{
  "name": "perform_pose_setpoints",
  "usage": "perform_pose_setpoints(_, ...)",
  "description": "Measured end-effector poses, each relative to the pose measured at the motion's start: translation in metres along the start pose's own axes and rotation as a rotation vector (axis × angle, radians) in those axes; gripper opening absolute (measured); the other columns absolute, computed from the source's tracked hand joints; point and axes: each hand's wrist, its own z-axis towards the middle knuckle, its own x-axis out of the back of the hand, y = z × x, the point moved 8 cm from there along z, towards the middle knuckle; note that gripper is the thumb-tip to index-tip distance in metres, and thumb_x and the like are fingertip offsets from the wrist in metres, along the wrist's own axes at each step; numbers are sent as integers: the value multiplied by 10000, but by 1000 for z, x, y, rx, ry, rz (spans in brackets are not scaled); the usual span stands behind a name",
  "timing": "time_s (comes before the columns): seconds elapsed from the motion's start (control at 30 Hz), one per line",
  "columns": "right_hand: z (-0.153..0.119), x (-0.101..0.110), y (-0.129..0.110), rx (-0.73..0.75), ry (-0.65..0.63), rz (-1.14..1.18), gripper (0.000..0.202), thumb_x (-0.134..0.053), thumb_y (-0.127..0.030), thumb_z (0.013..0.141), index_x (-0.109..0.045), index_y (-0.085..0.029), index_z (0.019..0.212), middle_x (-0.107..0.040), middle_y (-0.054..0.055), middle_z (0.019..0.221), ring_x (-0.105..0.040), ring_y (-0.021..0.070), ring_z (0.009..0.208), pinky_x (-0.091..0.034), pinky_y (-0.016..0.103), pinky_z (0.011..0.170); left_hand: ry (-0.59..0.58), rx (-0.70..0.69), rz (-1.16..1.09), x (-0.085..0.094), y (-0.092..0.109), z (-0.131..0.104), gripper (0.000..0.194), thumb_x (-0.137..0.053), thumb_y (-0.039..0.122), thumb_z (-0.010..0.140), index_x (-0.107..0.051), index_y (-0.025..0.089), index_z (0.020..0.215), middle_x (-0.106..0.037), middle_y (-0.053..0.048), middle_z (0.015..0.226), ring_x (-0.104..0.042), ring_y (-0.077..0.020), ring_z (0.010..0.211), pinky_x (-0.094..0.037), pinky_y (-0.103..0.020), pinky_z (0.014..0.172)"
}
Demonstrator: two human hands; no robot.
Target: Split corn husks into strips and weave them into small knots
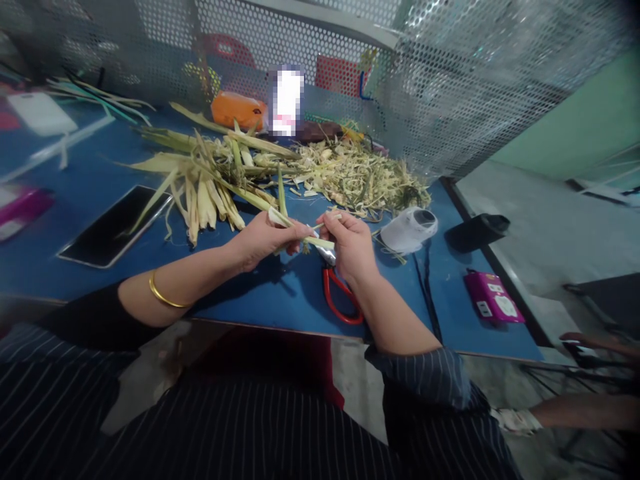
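Note:
My left hand [273, 239] is closed around a pale green plant strip [320, 243], which sticks out to the right toward my other hand. The fingers of my right hand [347, 241] are pinched on a thin pale strip close to the left fingertips. Red-handled scissors [329, 287] lie on the blue table just below, their blades partly hidden by my right hand. A bundle of long husk leaves [203, 200] rests behind my left hand. Behind my right hand spreads a heap of shredded plant pieces [350, 173].
A white thread spool [407, 230], a black cylinder [477, 232] and a purple packet [494, 297] are on the right. A dark tablet [117, 223] lies left on the blue table [300, 307]. Behind stand an orange packet [239, 110] and a perforated metal screen [400, 93].

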Motion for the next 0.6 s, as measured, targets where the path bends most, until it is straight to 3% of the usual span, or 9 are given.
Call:
perform_pose_setpoints(0.07,3,10,-6,44,57,-77,209,-650,-403,795,-661,-194,783,-570,-26,647,-513,90,566,-415,240,574,20,37,-72,3,-3,0,319,-771,401,697,-721,109,815,-654,-36,604,-575,-115,544,-423,-223,519)
perform_pose_setpoints(0.13,2,25,-21,158,203,-151,194,-644,-394,801,-657,-208,853,-612,-12,757,-567,103,654,-450,250,638,22,40,-156,6,-3,2,365,-791,375,685,-723,108,923,-709,-72,719,-647,-153,655,-492,-253,613)
perform_pose_setpoints(0.2,-5,33,-35,259,318,-222,190,-626,-397,819,-643,-208,826,-610,-13,746,-570,109,673,-456,254,661,38,17,-234,9,-1,3,413,-812,326,665,-711,113,1003,-737,-105,840,-687,-197,790,-525,-295,722)
perform_pose_setpoints(0.23,-8,30,-38,272,316,-261,212,-613,-407,830,-637,-202,780,-597,-16,692,-559,112,650,-452,255,652,54,-1,-264,12,1,4,428,-820,305,654,-707,117,1022,-741,-112,882,-692,-210,845,-526,-310,768)
perform_pose_setpoints(0.3,-11,12,-33,199,162,-331,286,-594,-437,840,-632,-190,699,-574,-19,598,-541,120,603,-441,261,628,105,-46,-301,17,4,5,434,-832,270,632,-707,123,1020,-743,-108,919,-686,-212,909,-512,-315,839)
perform_pose_setpoints(0.4,-18,-24,-12,35,-150,-390,314,-615,-460,811,-647,-177,679,-612,-5,609,-564,131,617,-439,262,630,154,-60,-327,18,4,5,463,-846,221,593,-705,113,1021,-746,-97,899,-682,-198,905,-495,-301,853)
perform_pose_setpoints(0.5,-22,-37,0,15,-191,-387,307,-613,-437,818,-634,-173,662,-618,1,624,-559,129,605,-436,261,630,147,-21,-361,12,-1,4,512,-847,201,572,-687,96,1048,-744,-97,829,-678,-186,775,-501,-291,711)
perform_pose_setpoints(0.6,-22,-38,2,87,-183,-372,335,-507,-417,895,-580,-187,662,-575,-6,626,-535,123,586,-429,264,626,153,-16,-443,9,-4,5,526,-850,171,546,-673,93,1035,-740,-82,780,-644,-150,638,-484,-277,615)
